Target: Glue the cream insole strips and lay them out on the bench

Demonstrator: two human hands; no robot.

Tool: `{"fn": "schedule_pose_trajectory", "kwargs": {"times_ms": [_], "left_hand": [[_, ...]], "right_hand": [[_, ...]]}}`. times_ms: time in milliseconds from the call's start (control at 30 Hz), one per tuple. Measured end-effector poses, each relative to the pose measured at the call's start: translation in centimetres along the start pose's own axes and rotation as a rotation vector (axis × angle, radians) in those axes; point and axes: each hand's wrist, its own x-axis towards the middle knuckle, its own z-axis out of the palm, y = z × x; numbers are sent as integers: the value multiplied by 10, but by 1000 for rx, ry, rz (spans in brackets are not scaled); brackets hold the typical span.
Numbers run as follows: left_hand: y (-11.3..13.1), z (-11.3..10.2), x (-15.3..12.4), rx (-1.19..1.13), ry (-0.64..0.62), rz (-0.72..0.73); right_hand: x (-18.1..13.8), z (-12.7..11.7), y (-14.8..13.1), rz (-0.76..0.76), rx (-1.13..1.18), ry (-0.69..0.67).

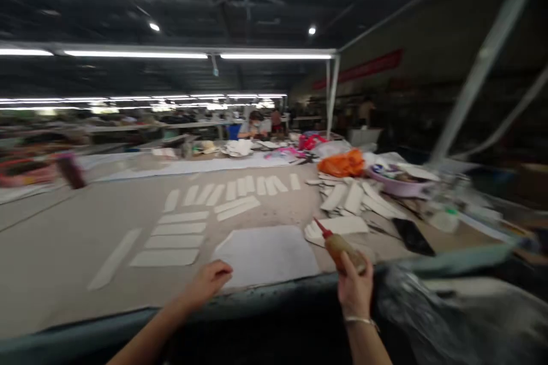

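Note:
A squeeze bottle (340, 248) with a red pointed nozzle and a brownish-yellow body is gripped in my right hand (355, 288). It is tilted, its tip pointing up and to the left, above the table near several stacked white strips (342, 226). My left hand (209, 280) has its fingers curled together, with nothing visible in them, at the left edge of a white sheet (268, 254). The sheet lies flat at the table's front edge. To its left and behind it, white strips (177, 228) lie in rows.
A loose pile of white strips (353, 198) lies to the right, near an orange bag (341, 163) and a purple basin (400, 185) of odds and ends. A black phone (413, 236) lies right of my right hand. Clear plastic (428, 313) hangs at the front right edge.

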Motion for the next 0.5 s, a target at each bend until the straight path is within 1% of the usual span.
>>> {"fn": "schedule_pose_trajectory", "kwargs": {"times_ms": [33, 67, 100, 167, 233, 333, 500], "left_hand": [[-2, 5, 19, 4, -28, 19], [-2, 12, 36, 11, -47, 41], [0, 19, 53, 21, -67, 66], [14, 34, 82, 48, -103, 127], [34, 53, 109, 91, -117, 203], [70, 87, 153, 170, -92, 311], [124, 149, 222, 230, -85, 385]], "right_hand": [[10, -18, -6, 3, -16, 58], [18, -28, -10, 18, -19, 101], [23, -34, -11, 38, -15, 132], [30, -34, -11, 56, 1, 170], [34, -32, -11, 42, 1, 187], [38, -34, -14, 42, 5, 194], [43, -46, -23, 76, 36, 232]]}}
